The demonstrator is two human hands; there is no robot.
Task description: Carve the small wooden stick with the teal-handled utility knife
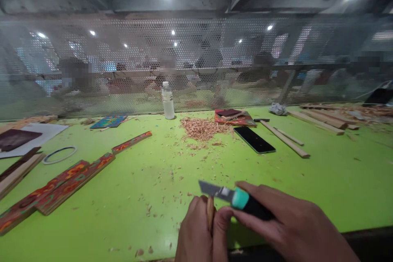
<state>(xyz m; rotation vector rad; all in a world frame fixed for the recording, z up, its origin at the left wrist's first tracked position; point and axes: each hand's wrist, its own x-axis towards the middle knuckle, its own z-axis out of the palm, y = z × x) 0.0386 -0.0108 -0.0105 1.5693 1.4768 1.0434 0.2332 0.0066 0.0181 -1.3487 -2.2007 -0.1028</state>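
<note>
At the near edge of the green table, my left hand [199,229] is closed around a small, narrow piece of wood [210,213], whose tip sticks up between thumb and fingers. To its right, my right hand [285,217] grips a utility knife [241,198] with a black and teal handle. The knife's blade is out and points left, just above the tip of the wood. Most of the wood is hidden inside my left hand.
A heap of wood shavings [201,128] lies mid-table, with a bottle [168,101] behind it. A phone [254,139] and wooden sticks [285,139] are to the right. Painted wood strips [73,180], a ring [59,155] and sandpaper [18,139] lie left. A perforated screen [196,61] stands behind.
</note>
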